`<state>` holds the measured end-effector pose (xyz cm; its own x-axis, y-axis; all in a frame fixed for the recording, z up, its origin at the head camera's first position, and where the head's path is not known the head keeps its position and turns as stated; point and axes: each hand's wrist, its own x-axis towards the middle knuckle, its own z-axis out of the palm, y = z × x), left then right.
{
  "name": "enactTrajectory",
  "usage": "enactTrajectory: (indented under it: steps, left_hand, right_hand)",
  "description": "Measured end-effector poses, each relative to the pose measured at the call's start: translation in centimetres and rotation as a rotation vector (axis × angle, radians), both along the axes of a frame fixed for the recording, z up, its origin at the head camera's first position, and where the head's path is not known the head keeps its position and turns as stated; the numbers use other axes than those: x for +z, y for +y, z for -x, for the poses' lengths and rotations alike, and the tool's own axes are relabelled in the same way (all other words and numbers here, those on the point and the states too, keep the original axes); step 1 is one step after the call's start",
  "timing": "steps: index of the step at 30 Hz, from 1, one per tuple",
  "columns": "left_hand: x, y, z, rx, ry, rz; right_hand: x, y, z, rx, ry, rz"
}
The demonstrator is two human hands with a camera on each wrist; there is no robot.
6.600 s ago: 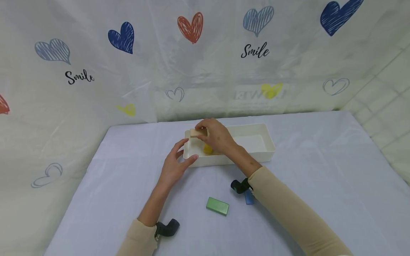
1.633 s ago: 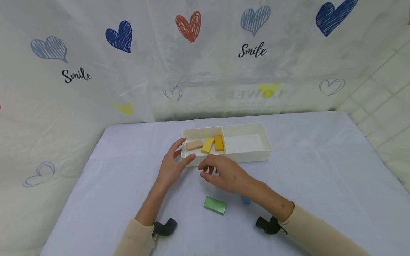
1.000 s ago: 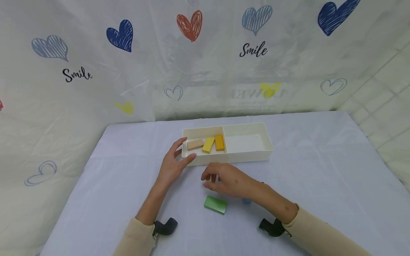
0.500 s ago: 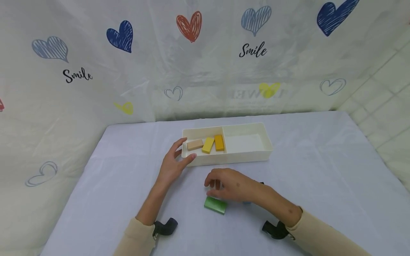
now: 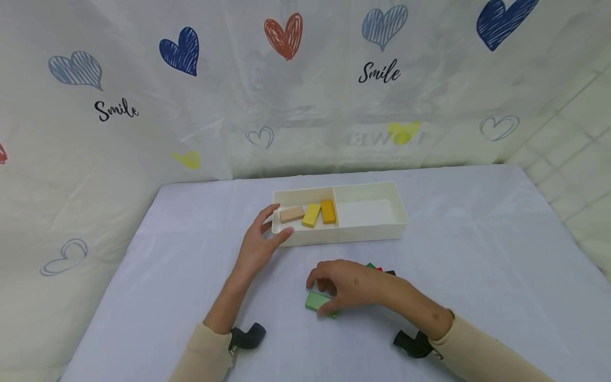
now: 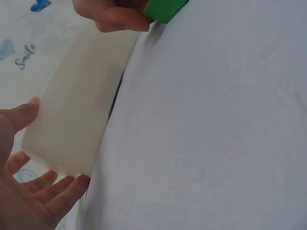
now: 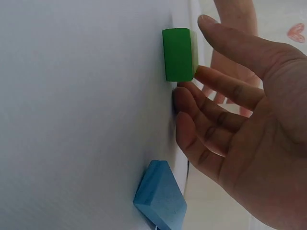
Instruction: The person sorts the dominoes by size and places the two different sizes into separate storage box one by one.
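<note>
My left hand [image 5: 258,248] holds the left end of a white two-part tray [image 5: 363,233], thumb at the front wall and fingers at the end. In the tray's left compartment lie a light wooden block [image 5: 291,214], a yellow block [image 5: 311,215] and an orange-yellow block [image 5: 328,211]. Over a green block [image 5: 316,300] on the cloth hovers my right hand [image 5: 355,284], its thumb and loosely bent fingers spread about the block without a visible grip. In the right wrist view a blue block [image 7: 162,196] lies near that hand; the head view hides it.
Beyond my right wrist show parts of another green piece [image 5: 371,265], a red piece [image 5: 379,269] and a black piece [image 5: 390,272], mostly hidden. A white cloth [image 5: 477,254] covers the table. Behind it hangs a printed curtain [image 5: 315,95].
The wooden block, earlier in my right hand, lies in the tray's left compartment. My right hand has drawn back from the tray and come down over the green block. My left hand stays at the tray.
</note>
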<state>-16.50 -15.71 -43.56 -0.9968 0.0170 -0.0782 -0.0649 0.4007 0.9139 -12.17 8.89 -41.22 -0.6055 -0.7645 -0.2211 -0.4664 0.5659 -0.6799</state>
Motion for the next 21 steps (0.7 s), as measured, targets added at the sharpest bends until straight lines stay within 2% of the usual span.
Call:
enactTrajectory:
  steps: [13, 21]
  left_hand:
    - [-0.04, -0.02, -0.09, -0.003, -0.001, 0.0]
    - [-0.03, 0.01, -0.06, 0.002, -0.011, 0.011]
  right_hand:
    - [-0.08, 0.19, -0.12, 0.044, 0.007, -0.038]
    - [-0.04, 0.19, 0.07, 0.013, 0.01, -0.036]
